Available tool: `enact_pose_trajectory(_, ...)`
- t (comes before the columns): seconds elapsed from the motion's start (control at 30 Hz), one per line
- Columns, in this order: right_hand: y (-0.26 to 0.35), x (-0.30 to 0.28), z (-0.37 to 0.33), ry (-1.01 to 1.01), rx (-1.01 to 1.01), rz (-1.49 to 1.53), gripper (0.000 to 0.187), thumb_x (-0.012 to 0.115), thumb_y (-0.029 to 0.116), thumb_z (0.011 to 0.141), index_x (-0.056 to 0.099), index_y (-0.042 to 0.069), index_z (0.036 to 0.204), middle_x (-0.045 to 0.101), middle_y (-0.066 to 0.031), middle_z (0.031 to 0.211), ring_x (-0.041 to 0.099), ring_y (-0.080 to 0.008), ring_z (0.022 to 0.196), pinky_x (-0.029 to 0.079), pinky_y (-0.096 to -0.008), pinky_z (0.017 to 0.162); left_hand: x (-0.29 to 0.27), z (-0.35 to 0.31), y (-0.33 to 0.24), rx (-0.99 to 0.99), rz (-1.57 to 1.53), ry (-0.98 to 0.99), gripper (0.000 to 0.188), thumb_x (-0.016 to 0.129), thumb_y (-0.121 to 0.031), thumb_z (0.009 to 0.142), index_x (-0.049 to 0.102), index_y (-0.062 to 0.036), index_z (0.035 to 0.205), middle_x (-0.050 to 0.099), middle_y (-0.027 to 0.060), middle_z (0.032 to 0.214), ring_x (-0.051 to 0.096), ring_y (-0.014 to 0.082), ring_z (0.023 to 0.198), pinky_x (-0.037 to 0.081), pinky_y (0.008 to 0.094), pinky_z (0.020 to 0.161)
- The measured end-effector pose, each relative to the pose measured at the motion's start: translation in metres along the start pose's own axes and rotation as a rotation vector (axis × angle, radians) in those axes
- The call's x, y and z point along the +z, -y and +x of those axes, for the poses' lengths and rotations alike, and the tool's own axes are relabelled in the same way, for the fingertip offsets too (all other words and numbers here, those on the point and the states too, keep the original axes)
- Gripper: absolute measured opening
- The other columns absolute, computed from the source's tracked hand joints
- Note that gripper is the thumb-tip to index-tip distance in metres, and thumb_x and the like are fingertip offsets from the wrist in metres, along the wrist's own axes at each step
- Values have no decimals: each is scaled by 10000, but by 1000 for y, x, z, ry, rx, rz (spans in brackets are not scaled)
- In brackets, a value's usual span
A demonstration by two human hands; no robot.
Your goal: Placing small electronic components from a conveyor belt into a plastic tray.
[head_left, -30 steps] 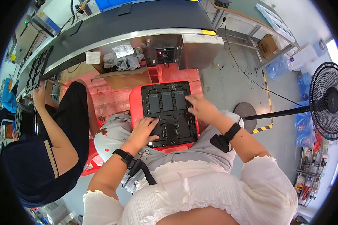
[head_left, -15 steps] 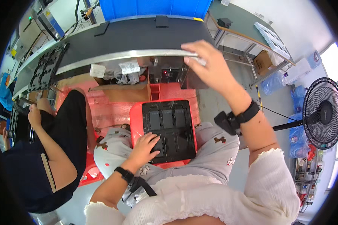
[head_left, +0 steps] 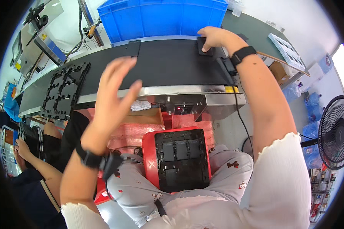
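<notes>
My right hand (head_left: 218, 38) is at the far right of the black conveyor belt (head_left: 168, 66), its thumb on top of a flat black rectangular piece (head_left: 205, 50) and its fingers at the far edge. My left hand (head_left: 112, 91) is raised over the belt's near edge, fingers apart and slightly blurred, with nothing in it. Just beyond its fingertips a second flat black piece (head_left: 133, 48) lies on the belt. Between my knees, a black compartmented tray (head_left: 187, 177) rests on a red stool (head_left: 150, 160). Dark flat pieces sit in its upper row, and one seems to lie lower left.
A blue crate (head_left: 160, 23) stands behind the belt. At the left end lies a black tray with cut-outs (head_left: 63, 91). A co-worker (head_left: 34, 191) sits to my left. A black fan (head_left: 334, 131) and a green table (head_left: 252, 30) are on the right.
My left hand has left the tray and risen to the belt. My right hand has moved from the belt's front edge onto a black piece. The belt's pieces sit further right.
</notes>
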State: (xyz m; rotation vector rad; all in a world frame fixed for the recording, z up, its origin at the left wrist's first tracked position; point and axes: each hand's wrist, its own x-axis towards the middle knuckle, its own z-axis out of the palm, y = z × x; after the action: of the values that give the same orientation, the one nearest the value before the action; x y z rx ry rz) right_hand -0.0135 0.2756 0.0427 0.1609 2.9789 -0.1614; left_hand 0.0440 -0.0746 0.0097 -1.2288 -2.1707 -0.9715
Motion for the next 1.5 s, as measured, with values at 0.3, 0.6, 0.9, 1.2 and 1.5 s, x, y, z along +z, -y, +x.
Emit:
enact_pose_trajectory(0.3,17,10,-141,-567,-465,217,293,622,41,749,622,45,1043,550,-107,881,542,-289,837,447,-332,771,75,117,108,-291,285,792,679,587,-387,849,296,-192,1430,141,196,1504,71,346,1402,130,422,1123)
enact_pose_trajectory(0.6,50,202,-262,77,-377,814,329,605,0,746,614,18,1074,595,-159,938,564,-336,915,453,-389,811,95,116,90,-202,298,551,751,714,-482,712,511,-21,1269,514,193,1263,487,318,1187,367,378,1005)
enact_pose_trajectory(0.9,71,343,-305,25,-283,809,355,532,-43,729,594,-22,1078,575,-157,1045,544,-336,997,430,-382,896,55,8,-68,-57,-148,216,649,803,-327,622,577,-3,1136,570,129,1075,549,276,1019,419,360,907)
enact_pose_trajectory(1.2,73,326,-342,-50,-463,361,378,547,23,719,596,29,1094,548,-129,1212,481,-298,1174,409,-402,956,109,-225,-121,-254,-111,742,741,824,-280,559,530,-43,1196,459,143,1148,447,335,1095,390,409,939)
enact_pose_trajectory(1.5,64,286,-353,-140,-231,670,314,557,45,786,584,9,1097,574,-150,1123,528,-315,1074,441,-390,892,129,-264,-103,-261,-131,723,555,748,-234,684,567,-82,1186,546,75,1174,425,280,1210,342,415,981)
